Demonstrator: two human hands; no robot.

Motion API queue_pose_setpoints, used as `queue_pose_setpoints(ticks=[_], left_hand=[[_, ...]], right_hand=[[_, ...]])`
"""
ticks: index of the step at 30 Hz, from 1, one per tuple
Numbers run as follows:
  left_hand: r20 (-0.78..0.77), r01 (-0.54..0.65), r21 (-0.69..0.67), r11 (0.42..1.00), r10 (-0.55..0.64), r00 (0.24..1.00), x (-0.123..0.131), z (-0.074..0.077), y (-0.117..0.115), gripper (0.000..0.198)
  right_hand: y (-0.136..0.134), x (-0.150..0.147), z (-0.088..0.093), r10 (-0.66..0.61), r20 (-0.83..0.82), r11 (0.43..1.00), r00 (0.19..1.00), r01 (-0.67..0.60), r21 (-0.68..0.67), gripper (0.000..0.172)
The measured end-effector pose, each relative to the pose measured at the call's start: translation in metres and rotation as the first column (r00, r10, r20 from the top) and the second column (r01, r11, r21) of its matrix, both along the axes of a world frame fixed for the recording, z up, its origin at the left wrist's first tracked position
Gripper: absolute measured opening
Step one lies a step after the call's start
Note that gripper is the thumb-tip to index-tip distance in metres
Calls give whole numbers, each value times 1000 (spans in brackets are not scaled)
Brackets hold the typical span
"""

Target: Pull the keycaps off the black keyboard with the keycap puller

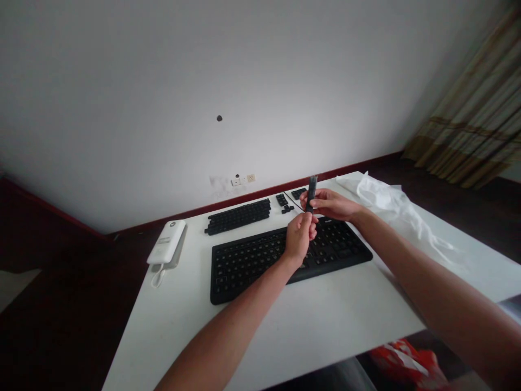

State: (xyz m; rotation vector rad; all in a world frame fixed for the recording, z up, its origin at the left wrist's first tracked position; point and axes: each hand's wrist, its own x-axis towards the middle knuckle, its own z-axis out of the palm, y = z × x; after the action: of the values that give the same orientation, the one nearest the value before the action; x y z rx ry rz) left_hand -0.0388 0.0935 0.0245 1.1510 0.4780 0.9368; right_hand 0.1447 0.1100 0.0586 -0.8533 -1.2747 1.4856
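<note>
In front of me both my hands hold a short dark brush-like stick [312, 190] upright over the keyboard. Its upper end looks greyish and a little frayed; blur hides the detail. My left hand [300, 234] is closed around its lower end, which the fingers cover. Higher up, my right hand [329, 204] pinches the middle of it from the right. Beneath them lies the black keyboard [249, 263], its keycaps off and the key posts showing. Behind it on the table sit the removed keycaps [239, 216], laid out in rows.
Smaller keycap groups [281, 200] lie near the thin cable. At the left edge of the white table [185, 331] is a white power bank [167, 241] with a short cord. A crumpled white plastic bag [386, 201] covers the right back. A red bag [409, 364] is below the front edge.
</note>
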Motion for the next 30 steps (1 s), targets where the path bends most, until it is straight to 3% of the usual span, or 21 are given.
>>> queue_pose_setpoints(ticks=[3, 5, 8, 10, 12, 15, 18, 20, 22, 26, 30], left_hand=[[-145, 50, 156, 987, -28, 989, -5, 3, -6, 41], [-280, 93, 368, 925, 15, 960, -8, 2, -16, 29], [-428, 175, 686, 706, 197, 882, -11, -3, -34, 43], [-494, 262, 783, 564, 307, 814, -11, -7, -43, 55], [-542, 323, 801, 504, 383, 748, -9, -10, -48, 58], [-583, 353, 787, 505, 425, 693, -5, -11, -50, 58], [-619, 389, 767, 510, 431, 657, -3, -8, -48, 57], [-626, 397, 763, 510, 431, 650, -3, -6, -48, 58], [-624, 393, 764, 511, 433, 650, -3, -5, -48, 58], [-634, 392, 758, 521, 449, 629, -5, -2, -51, 61], [-631, 385, 759, 525, 445, 636, -7, 0, -53, 62]], right_hand=[[1, 11, 3, -72, -12, 997, 997, 72, 1, 33], [2, 21, 3, -172, -43, 985, 984, 172, 9, 33], [4, 37, 1, -348, -118, 936, 930, 351, 0, 29], [6, 45, -4, -421, -160, 906, 893, 423, -23, 27], [9, 50, -8, -430, -154, 903, 890, 424, -69, 29], [10, 53, -9, -368, -74, 922, 927, 353, -161, 32], [0, 52, 3, -322, 25, 934, 947, 322, -154, 36], [-17, 47, 13, -356, 120, 927, 927, 367, -84, 38], [-42, 37, 18, -485, 190, 871, 854, 490, 19, 39], [-95, 14, 6, -627, 160, 778, 762, 624, 77, 41], [-120, 1, -11, -642, 198, 764, 741, 639, 87, 40]])
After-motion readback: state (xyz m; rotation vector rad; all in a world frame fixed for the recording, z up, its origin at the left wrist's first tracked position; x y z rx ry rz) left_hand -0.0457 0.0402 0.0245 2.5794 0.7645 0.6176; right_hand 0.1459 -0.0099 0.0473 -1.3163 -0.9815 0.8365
